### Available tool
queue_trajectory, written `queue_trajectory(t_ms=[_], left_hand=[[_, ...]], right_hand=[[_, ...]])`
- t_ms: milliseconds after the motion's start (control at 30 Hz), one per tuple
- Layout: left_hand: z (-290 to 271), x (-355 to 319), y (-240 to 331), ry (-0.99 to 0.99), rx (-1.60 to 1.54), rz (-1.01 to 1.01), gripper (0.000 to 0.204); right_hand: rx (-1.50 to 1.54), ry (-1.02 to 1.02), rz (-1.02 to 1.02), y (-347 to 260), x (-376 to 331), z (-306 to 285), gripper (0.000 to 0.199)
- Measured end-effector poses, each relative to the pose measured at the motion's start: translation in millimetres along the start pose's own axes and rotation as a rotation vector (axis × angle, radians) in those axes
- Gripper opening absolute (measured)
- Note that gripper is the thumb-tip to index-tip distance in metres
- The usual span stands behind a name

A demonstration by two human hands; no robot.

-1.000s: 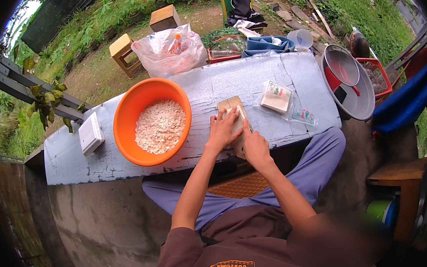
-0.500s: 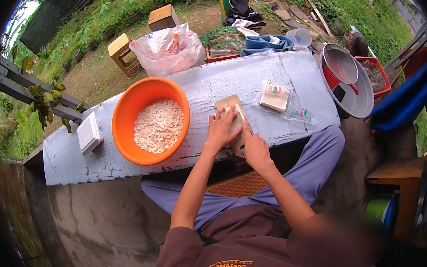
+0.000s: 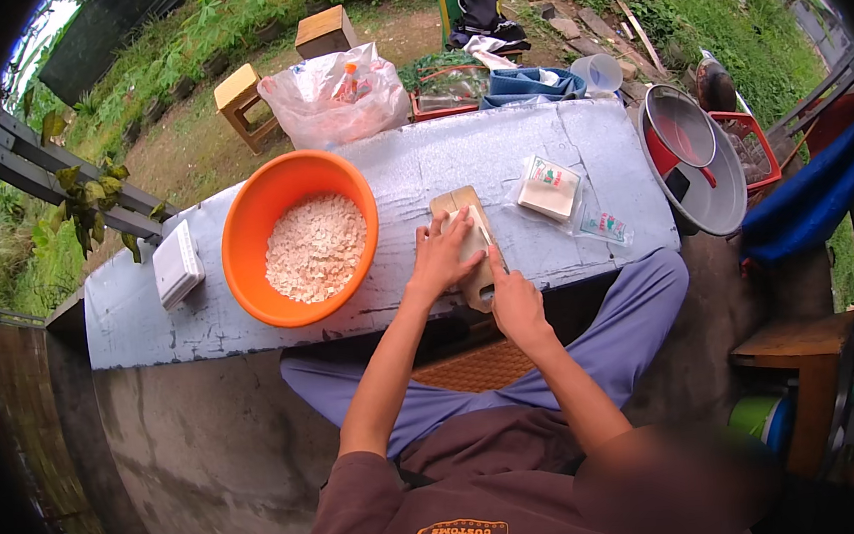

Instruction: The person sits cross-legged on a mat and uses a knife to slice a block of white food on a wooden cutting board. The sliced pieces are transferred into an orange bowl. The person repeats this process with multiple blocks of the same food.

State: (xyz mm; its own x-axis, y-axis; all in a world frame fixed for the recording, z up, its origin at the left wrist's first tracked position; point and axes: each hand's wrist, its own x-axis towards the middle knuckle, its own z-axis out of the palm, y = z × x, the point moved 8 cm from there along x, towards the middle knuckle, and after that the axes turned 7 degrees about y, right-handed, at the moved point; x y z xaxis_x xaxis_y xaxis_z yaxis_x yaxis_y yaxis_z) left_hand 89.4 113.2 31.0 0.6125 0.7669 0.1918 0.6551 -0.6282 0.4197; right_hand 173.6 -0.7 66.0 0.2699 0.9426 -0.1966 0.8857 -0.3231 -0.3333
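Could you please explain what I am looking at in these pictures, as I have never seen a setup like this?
Of course. There is no robot here: these are a person's own bare hands. Every picture comes from the left one of two wide fisheye cameras worn on the head, looking down, so straight edges bend toward the rim.

On the pale table stands an orange basin holding many small pale pieces. A flat white box-like object lies to its left, and a clear-wrapped packet lies to the right of the wooden board.

The left hand rests over something pale on that board. The right hand grips what looks like a knife.
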Motion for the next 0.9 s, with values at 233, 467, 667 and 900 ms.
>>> queue_trajectory(t_ms=[233,467,667,900], left_hand=[[2.8,-0.1,-2.0,-0.01,0.018,-0.006,0.067],[0.2,-0.6,1.7,-0.013,0.02,0.004,0.068],[1.3,-1.0,-0.7,0.019,0.014,-0.009,0.07],[1.6,-0.6,0.2,0.003,0.01,-0.031,0.072]], right_hand=[[-0.013,0.036,-0.012,1.5,-4.4,1.5,0.073],[-0.036,0.024,-0.008,4.3,-9.2,5.0,0.073],[-0.045,0.028,-0.007,4.5,-13.5,6.6,0.074],[-0.026,0.015,0.003,7.3,-20.5,8.3,0.076]])
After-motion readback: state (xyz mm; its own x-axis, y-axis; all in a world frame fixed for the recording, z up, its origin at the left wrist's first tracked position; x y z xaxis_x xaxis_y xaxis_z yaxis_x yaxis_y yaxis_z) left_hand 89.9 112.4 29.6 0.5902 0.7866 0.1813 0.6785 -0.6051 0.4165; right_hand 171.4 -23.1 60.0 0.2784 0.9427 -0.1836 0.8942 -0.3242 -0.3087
